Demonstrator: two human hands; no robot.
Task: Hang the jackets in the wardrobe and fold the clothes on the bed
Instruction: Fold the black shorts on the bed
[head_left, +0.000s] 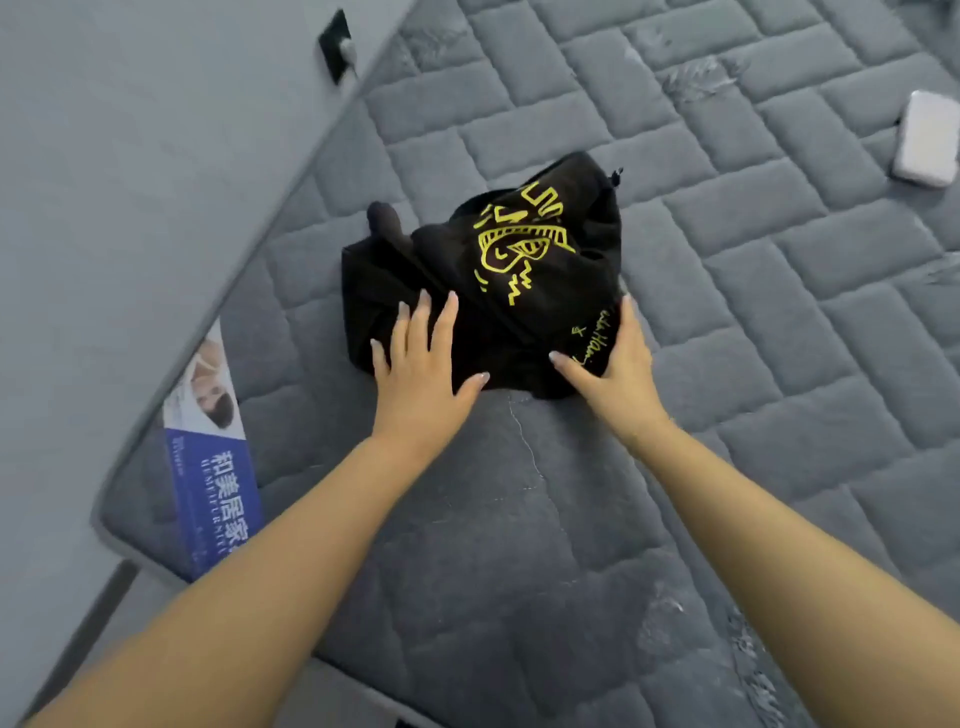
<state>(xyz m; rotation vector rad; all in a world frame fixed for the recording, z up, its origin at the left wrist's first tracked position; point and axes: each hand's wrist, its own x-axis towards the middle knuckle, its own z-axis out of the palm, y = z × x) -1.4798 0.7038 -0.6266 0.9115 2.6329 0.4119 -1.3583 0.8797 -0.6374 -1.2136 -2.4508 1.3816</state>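
A black garment with a yellow line drawing (498, 270) lies bunched in a rough folded heap on the grey quilted mattress (753, 312). My left hand (421, 358) rests flat on its near left part, fingers spread and straight. At the garment's near right edge, my right hand (618, 358) touches the cloth with its thumb out to the left; its fingertips are partly hidden by the cloth. No jacket or wardrobe is in view.
A white rectangular case (927, 137) lies on the mattress at the far right. A blue printed label (208, 457) sits on the mattress's left corner. A grey wall with a black socket and white plug (340, 47) runs along the left.
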